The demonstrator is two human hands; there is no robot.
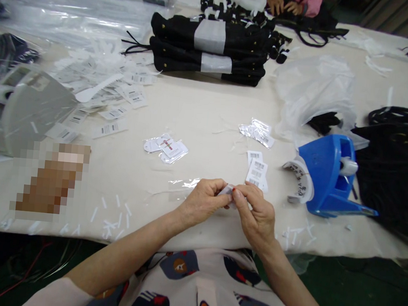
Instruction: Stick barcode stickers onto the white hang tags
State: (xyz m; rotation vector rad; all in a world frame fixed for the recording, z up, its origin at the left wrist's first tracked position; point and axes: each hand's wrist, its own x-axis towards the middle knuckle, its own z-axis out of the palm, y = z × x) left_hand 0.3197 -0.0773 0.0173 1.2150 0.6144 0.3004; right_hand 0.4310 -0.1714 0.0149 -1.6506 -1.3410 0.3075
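Note:
Between the fingertips of both hands, close to the table's near edge, is a small white tag (226,189), mostly covered by the fingers. My left hand (203,198) pinches it from the left, and my right hand (255,212) pinches it from the right. Just beyond my right hand lie a few white barcode labels (257,171). Farther up are more tags in clear plastic (258,131). Several printed hang tags (167,147) lie ahead of my left hand, and a clear plastic strip (183,184) lies beside it.
A blue tape dispenser (326,178) stands at right, before black fabric (399,165). At left are a grey dispenser (29,109) and a heap of barcode labels (102,87). Folded black garments (209,48) with white bands are stacked at the back. A person's hands (283,3) work beyond.

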